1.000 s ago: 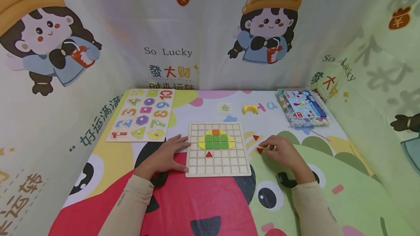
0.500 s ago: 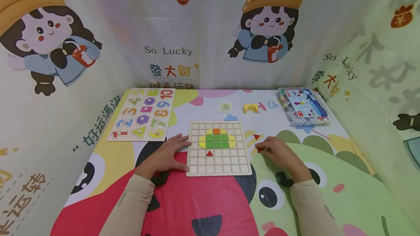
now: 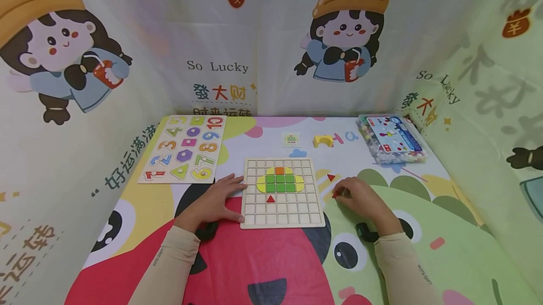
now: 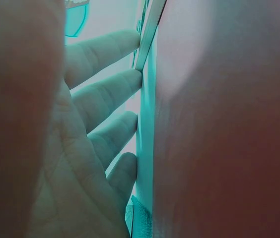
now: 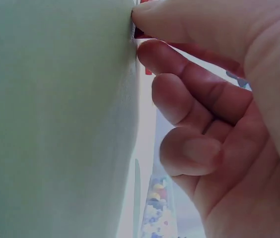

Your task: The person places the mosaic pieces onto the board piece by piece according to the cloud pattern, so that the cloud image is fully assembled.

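A wooden grid board [image 3: 292, 210] lies in the middle of the table. On it, green square tiles [image 3: 280, 179], yellow rounded tiles [image 3: 260, 184] and one orange tile [image 3: 279, 170] form a shape, with a red triangle tile [image 3: 270, 199] below. My left hand [image 3: 214, 202] rests at the board's left edge, fingers extended, thumb near the lower corner. Right of the board, my right hand [image 3: 360, 199] pinches a second red triangle tile [image 5: 139, 33] at the tabletop, mostly covered by thumb and fingertips. Another red triangle tile [image 3: 331, 177] lies just beyond those fingers.
At the back left lies a number and shape puzzle board [image 3: 220, 152]. A small pattern card [image 3: 291, 139] and a yellow arch block [image 3: 324, 141] sit behind the grid board. At the back right stands a clear box of colourful beads [image 3: 392, 139].
The fingers of my right hand have closed over the nearer red triangle tile, which is now more hidden. My left hand and the board have stayed put.
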Demonstrator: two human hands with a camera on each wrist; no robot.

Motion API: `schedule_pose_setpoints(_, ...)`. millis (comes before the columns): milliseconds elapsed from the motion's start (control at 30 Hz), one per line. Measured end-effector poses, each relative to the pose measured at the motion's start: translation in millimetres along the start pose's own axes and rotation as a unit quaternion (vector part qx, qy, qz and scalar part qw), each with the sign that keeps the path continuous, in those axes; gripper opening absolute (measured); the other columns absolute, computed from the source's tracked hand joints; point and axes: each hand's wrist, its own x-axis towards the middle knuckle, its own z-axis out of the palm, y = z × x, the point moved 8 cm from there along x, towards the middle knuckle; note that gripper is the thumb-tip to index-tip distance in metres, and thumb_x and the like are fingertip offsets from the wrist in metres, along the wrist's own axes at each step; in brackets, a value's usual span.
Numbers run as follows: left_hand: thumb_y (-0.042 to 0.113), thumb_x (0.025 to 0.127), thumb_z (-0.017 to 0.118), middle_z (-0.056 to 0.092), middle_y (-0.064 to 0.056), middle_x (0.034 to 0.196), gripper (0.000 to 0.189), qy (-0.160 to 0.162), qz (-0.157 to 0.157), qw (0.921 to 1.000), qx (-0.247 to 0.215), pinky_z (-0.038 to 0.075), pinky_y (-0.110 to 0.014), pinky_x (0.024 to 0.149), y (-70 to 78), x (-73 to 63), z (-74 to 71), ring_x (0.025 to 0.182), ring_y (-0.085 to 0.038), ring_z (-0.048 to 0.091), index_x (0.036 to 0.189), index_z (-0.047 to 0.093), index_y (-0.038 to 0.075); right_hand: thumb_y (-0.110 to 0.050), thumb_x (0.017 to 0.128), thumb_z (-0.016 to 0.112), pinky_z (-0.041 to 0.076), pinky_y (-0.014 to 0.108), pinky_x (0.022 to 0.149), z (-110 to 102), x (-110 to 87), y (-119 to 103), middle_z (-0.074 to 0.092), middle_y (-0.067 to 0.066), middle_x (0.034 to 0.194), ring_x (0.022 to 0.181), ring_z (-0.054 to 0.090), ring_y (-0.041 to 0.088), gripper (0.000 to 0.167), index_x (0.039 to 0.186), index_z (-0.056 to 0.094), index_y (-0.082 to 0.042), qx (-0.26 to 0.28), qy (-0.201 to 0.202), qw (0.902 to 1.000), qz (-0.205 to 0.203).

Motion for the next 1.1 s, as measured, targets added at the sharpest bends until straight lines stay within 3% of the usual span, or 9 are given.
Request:
schedule_pose_setpoints(267,0.05,0.072,0.094,0.037,-0.004,0.172,0.1,0.001,-0.004,1.0,0.002,0.044,-0.064,0.118,-2.1,-0.1,0.8,0.163,-0.035,0.021,0.158,0.051,0.023,-0.01,0.091,0.083,0.056,0.032,0.074,-1.2,0.3,-3.9,0.075,-0.005,0.091,0.081,0.061,0.009,0.008,0.096,0.079,-0.016,0.01,0.014,0.9997,0.016)
schedule_pose_setpoints(467,0.051,0.072,0.094,0.037,-0.003,0.171,0.099,0.002,0.0,1.0,0.002,0.045,-0.064,0.117,-2.0,0.7,1.3,0.163,-0.035,0.021,0.157,0.052,0.024,-0.012,0.092,0.082,0.052,0.024,0.069,1.0,3.9,-16.1,0.075,-0.009,0.09,0.077,0.059,0.004,0.01,0.098,0.082,-0.019,0.07,0.024,0.9972,0.002)
schedule_pose_setpoints(733,0.049,0.073,0.095,0.037,-0.003,0.171,0.098,0.003,-0.003,1.0,-0.005,0.048,-0.062,0.115,-2.6,0.1,1.8,0.163,-0.035,0.021,0.157,0.052,0.024,-0.011,0.094,0.079,0.052,0.023,0.069,12.3,26.9,-45.8,0.074,-0.01,0.089,0.077,0.061,0.005,0.01,0.098,0.079,-0.021,0.152,-0.014,0.9881,-0.011)
schedule_pose_setpoints(933,0.048,0.072,0.095,0.038,-0.003,0.171,0.097,0.005,-0.005,0.9999,-0.012,0.048,-0.063,0.115,-2.3,-1.1,1.8,0.163,-0.035,0.021,0.156,0.053,0.023,-0.016,0.095,0.079,0.051,0.024,0.069,29.6,48.1,-74.6,0.075,-0.01,0.089,0.076,0.06,0.008,0.001,0.096,0.08,-0.016,0.163,-0.053,0.9849,-0.022)
schedule_pose_setpoints(1100,0.048,0.073,0.095,0.037,-0.002,0.171,0.097,0.002,-0.008,0.9999,-0.013,0.048,-0.062,0.115,-1.5,-1.0,1.8,0.163,-0.035,0.021,0.157,0.052,0.024,-0.018,0.095,0.08,0.053,0.023,0.074,46.3,61.3,-93.3,0.075,-0.011,0.088,0.08,0.062,0.008,0.002,0.097,0.08,-0.016,0.157,-0.082,0.9839,-0.024)
